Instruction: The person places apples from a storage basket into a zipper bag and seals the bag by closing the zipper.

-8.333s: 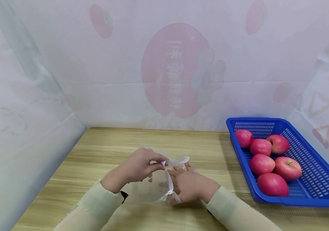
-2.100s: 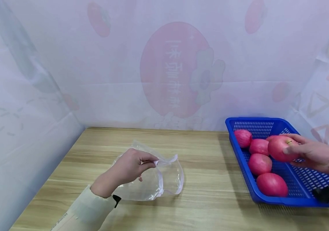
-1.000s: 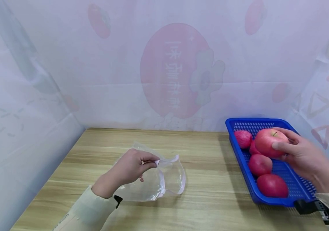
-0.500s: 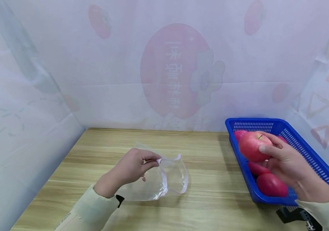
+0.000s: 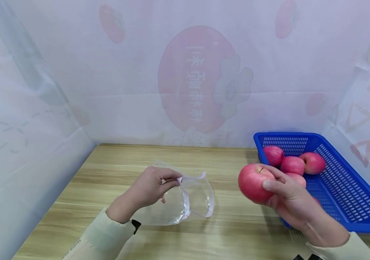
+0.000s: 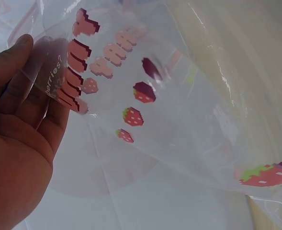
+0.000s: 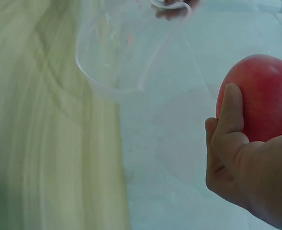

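In the head view my left hand [image 5: 153, 186] pinches the rim of a clear plastic bag [image 5: 172, 213] between thumb and fingers. The bag's white-edged mouth gapes toward the right. Pixel-style strawberries and pink lettering are printed on the bag [image 6: 179, 134] in the left wrist view, with the left hand [image 6: 21, 110] at its edge. My right hand [image 5: 295, 200] grips a red apple [image 5: 255, 183] in the air, left of the blue basket. Thumb and fingers wrap the apple [image 7: 263, 98] in the right wrist view, and the bag's open mouth shows beyond.
A blue perforated basket [image 5: 361, 225] stands at the right of the wooden table [image 5: 133, 155]. Several apples lie in it, one of them [image 5: 313, 163] by the back; my right hand and forearm hide part of others. White printed sheets [image 5: 126, 108] wall the table's back and sides.
Both hands were at the bag's mouth earliest. My right hand then took an apple from the basket and carried it left, past the basket's rim. My left hand keeps its pinch, shifted slightly right.
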Motion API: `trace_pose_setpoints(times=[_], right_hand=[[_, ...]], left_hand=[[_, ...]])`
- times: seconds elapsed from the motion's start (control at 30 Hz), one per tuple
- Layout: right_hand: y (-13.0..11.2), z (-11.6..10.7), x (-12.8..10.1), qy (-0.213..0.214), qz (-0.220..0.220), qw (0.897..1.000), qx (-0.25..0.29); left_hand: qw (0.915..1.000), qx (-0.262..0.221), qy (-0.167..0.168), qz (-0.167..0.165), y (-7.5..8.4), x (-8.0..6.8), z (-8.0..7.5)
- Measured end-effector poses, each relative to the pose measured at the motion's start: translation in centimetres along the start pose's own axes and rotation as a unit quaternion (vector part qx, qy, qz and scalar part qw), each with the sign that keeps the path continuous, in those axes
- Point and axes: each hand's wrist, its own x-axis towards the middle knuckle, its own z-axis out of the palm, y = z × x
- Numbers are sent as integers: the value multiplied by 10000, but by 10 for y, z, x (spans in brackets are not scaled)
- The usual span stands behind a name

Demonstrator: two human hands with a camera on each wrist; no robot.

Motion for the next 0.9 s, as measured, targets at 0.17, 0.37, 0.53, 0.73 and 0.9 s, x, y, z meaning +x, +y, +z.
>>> trace_pose_setpoints(times=[0.17,0.37,0.53,0.73,0.9], right_hand=[[20,14,7,115,421,9990,64],[45,25,18,120,870,9961,119],[60,32,24,180,967,9952,18],[69,39,28,110,1063,9943,-35],[69,44,31,148,1009,9947,-157]], left_hand=[[9999,-72,102,55,2,1,2],[9994,-298,187,66,3,1,7],[9988,-334,275,211,3,2,9],[9984,-333,337,302,6,4,12],[9989,-363,226,188,8,4,15]])
